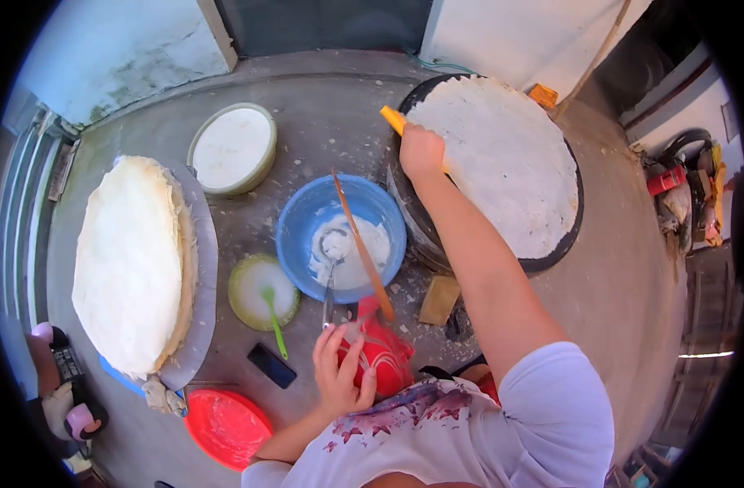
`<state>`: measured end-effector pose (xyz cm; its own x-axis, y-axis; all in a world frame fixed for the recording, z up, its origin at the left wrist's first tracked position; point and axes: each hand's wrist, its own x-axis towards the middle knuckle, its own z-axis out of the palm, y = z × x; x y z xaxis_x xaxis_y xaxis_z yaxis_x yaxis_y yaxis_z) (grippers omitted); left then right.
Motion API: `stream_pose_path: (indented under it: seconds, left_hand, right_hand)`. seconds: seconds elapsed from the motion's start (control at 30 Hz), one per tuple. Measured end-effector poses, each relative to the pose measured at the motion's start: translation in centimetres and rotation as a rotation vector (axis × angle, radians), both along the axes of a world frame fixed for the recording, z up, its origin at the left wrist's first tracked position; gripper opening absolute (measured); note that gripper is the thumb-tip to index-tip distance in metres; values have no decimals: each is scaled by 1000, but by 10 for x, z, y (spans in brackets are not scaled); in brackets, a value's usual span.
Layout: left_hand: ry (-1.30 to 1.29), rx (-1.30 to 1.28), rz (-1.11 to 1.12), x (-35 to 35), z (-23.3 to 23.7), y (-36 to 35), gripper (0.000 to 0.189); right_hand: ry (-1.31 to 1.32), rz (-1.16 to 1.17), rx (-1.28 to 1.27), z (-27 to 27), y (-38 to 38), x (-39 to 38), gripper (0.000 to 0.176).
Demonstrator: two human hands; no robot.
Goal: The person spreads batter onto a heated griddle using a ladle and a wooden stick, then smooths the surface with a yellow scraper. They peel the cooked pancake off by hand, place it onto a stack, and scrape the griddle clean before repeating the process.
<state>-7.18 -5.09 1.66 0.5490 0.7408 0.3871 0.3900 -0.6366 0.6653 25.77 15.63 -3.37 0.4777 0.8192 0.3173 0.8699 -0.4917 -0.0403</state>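
My right hand point(423, 152) is closed around a yellow scraper point(394, 120) at the left edge of a large round griddle point(569, 244). A wide, thin white pancake point(502, 163) covers most of the griddle. Fingers apart, my left hand point(343, 374) rests by my knee in red patterned cloth point(388, 354), holding nothing. Just beyond its fingertips is the handle of a metal ladle point(329, 297), which leans in a blue basin point(289, 220) with white batter point(351, 272). A brown wooden stick point(358, 236) lies across that basin.
On the left, a thick stack of white pancakes point(128, 268) sits on a grey round sheet point(199, 244). Around the floor are a tub of white liquid point(232, 149), a green bowl point(240, 297) with a green spoon point(272, 313), a phone point(272, 366), a red basin point(225, 427) and a yellowish block point(439, 299).
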Motion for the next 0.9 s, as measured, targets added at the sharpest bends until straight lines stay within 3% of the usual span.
stream_pose_path:
  seconds: [0.13, 0.27, 0.33, 0.4, 0.47, 0.5, 0.53, 0.6, 0.67, 0.73, 0.8, 0.9]
  left_hand:
    - [-23, -47, -9, 0, -2, 6, 40]
    - [-61, -75, 2, 2, -7, 10, 40]
    - [-139, -169, 15, 3, -12, 12, 42]
    - [-130, -190, -2, 10, -5, 22, 41]
    - [-256, -480, 29, 17, -12, 34, 41]
    - [-230, -446, 32, 23, -21, 46, 44]
    - [-204, -412, 34, 31, -31, 61, 48]
    - [-104, -174, 13, 64, -34, 91, 53]
    - [-63, 9, -78, 103, -42, 111, 55]
    - [29, 99, -193, 148, -41, 119, 54]
    - [61, 223, -327, 190, -45, 120, 55]
    - [151, 386, -442, 240, -62, 116, 52]
  right_hand:
    - [97, -203, -21, 11, 58, 42, 19]
    - [163, -354, 124, 54, 49, 75, 21]
    - [236, -318, 432, 76, 24, 79, 24]
    - [417, -83, 638, 79, -21, 79, 27]
    - [667, 24, 608, 90, -88, 52, 30]
    - [695, 111, 550, 89, -126, 39, 32]
    - [680, 166, 330, 91, -164, 30, 29]
    - [878, 267, 25, 76, -232, 14, 29]
    - [826, 282, -242, 60, -283, -6, 32]
    - [824, 274, -276, 40, -317, -22, 30]
    - [739, 215, -505, 29, -334, -32, 31]
    - [655, 259, -537, 7, -338, -32, 28]
